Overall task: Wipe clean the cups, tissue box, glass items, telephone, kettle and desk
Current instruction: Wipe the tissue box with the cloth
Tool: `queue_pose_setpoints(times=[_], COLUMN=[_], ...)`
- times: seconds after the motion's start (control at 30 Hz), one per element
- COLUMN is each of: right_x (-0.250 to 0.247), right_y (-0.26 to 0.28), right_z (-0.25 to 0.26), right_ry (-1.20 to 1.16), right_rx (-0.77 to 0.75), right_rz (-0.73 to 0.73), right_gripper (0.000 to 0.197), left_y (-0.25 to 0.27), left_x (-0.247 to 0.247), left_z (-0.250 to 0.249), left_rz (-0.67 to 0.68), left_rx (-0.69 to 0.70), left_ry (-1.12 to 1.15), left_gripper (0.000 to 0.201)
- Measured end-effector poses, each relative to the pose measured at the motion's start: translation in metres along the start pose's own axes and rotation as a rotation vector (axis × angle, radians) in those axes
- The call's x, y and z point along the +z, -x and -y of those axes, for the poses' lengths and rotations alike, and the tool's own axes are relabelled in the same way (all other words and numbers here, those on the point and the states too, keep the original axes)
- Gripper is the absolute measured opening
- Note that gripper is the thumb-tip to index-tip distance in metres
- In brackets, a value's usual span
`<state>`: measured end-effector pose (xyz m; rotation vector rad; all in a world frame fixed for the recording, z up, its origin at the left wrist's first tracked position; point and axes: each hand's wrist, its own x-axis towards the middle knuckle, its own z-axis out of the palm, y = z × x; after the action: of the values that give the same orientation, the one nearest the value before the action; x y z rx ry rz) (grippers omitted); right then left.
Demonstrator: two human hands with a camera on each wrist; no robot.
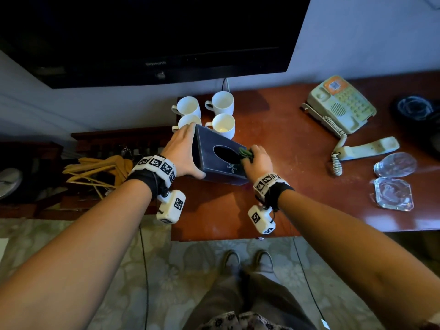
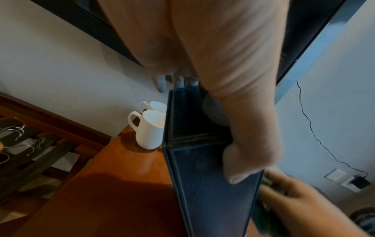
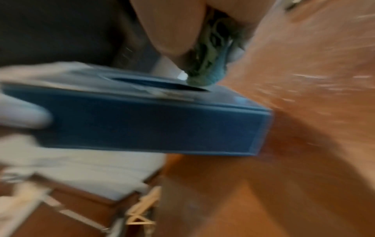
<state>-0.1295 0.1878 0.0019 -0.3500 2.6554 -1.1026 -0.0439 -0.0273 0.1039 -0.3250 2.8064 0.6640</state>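
A dark blue tissue box [image 1: 214,163] with an oval opening is tilted up off the red-brown desk [image 1: 273,210]. My left hand [image 1: 188,151] grips its left end, thumb on the near side [image 2: 243,160]. My right hand [image 1: 256,159] holds a crumpled green cloth [image 1: 246,153] and presses it on the box top [image 3: 152,120], just right of the opening [image 3: 209,64]. Several white cups [image 1: 220,102] stand right behind the box. A pale telephone [image 1: 340,103] sits at the back right, its handset [image 1: 371,147] off the cradle. A glass [image 1: 395,164] and a glass ashtray [image 1: 392,192] lie at the right.
A black television [image 1: 142,32] hangs on the wall above the cups. Wooden hangers [image 1: 100,167] lie on a slatted rack left of the desk. A dark coiled bundle [image 1: 414,108] sits at the far right edge. A wall socket [image 2: 345,178] with a plug is behind.
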Motion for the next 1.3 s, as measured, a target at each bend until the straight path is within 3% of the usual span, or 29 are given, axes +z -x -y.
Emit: queue_pose_setpoints(times=[0.1,0.2,0.5,0.77,0.93,1.03,1.13,1.3], right_x=[-0.003,0.014,0.039,0.017,0.001,-0.001,0.015,0.024], right_y=[0.014,0.025,-0.002,-0.022,-0.027,-0.022,-0.01,-0.013], right_z=[0.04,0.052,-0.03,-0.059,-0.036,-0.012,-0.015,-0.043], right_ry=[-0.22,-0.229,0.062,0.294,0.051,0.012,0.145,0.293], right_rx=[-0.175,-0.302,-0.107,0.183,0.068,-0.051,-0.125,0.077], right_rz=[-0.01,0.057,0.02,0.184,-0.025,0.011,0.108,0.135], right_gripper=[0.016,0.02,0.017,0.038,0.02,0.011,0.013,0.022], left_y=[-0.001,-0.003,0.0,0.001,0.006,0.007,0.005,0.001], left_x=[0.0,-0.001,0.007,0.009,0.01,0.009,0.01,0.012], left_z=[-0.004,-0.007,0.009,0.009,0.013,0.013,0.015,0.019], left_rz=[-0.01,-0.019,-0.039,-0.037,-0.039,-0.046,-0.043,-0.038], left_rx=[0.001,0.004,-0.005,-0.019,-0.041,-0.031,-0.035,-0.043], left_ry=[-0.01,-0.017,0.051,0.099,0.111,0.106,0.093,0.085], left_gripper=[0.133,0.129,0.136,0.135,0.132,0.131,0.134,0.143])
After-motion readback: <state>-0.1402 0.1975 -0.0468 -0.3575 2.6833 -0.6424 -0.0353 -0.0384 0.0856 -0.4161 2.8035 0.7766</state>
